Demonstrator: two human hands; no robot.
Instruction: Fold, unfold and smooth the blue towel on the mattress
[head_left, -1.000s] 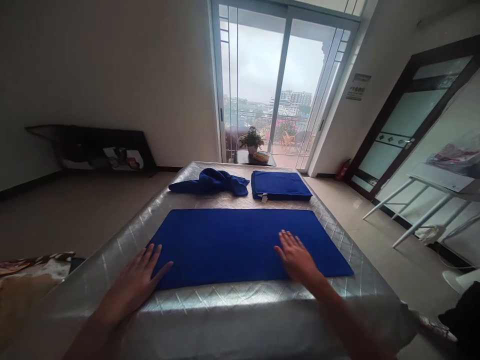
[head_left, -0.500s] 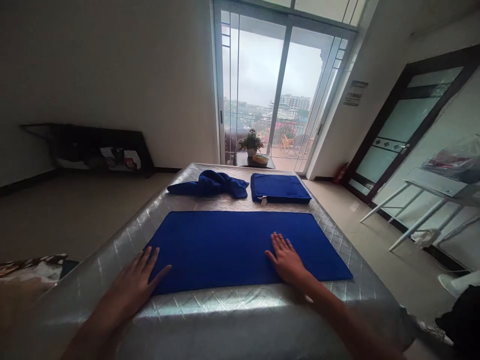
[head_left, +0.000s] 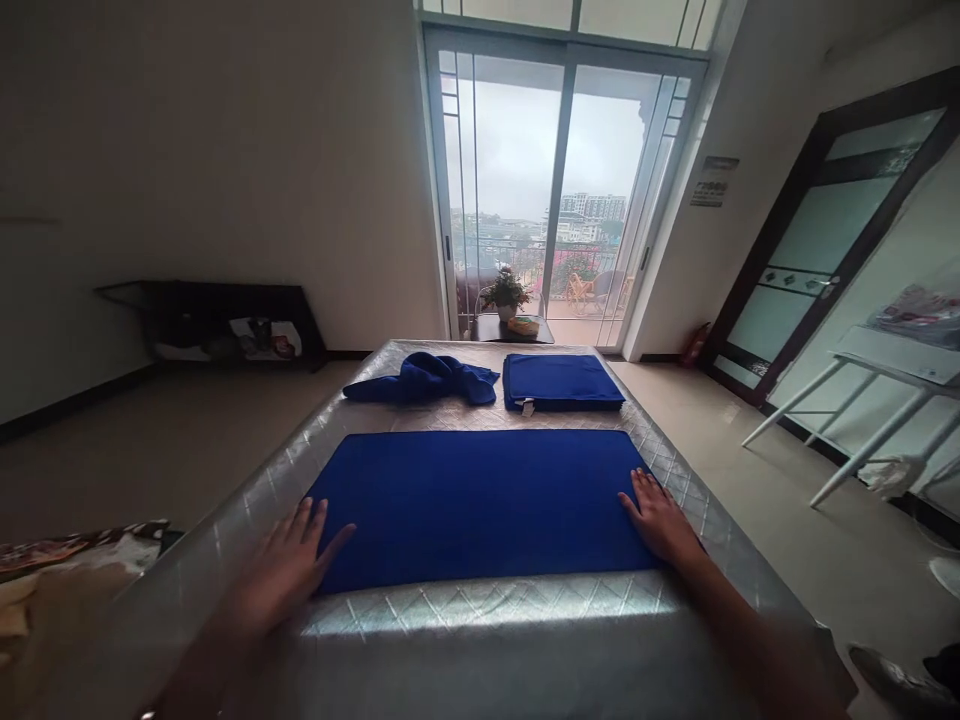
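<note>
A blue cloth (head_left: 480, 510) lies flat and smooth on a table with a shiny silver, quilted-looking cover (head_left: 480, 650). At its left edge rests my left hand (head_left: 292, 560), palm down with the fingers spread. My right hand (head_left: 661, 520) lies flat over the cloth's right edge, fingers stretched out. Neither hand grips anything. Beyond the flat cloth, a crumpled blue cloth (head_left: 427, 380) sits at the left, and a folded stack of blue cloths (head_left: 562, 382) with a small white tag lies at the right.
Past the table's far end stands a small dark table (head_left: 487, 328) with a potted plant (head_left: 507, 290), before a sliding glass door (head_left: 510, 150). A black rack (head_left: 225, 320) is along the left wall. At right stand a white-legged table (head_left: 892, 365) and a fire extinguisher (head_left: 694, 343).
My right hand has slid rightward across the cloth from its right-middle part to its right edge. My left hand stays at the left edge. The camera view has shifted slightly.
</note>
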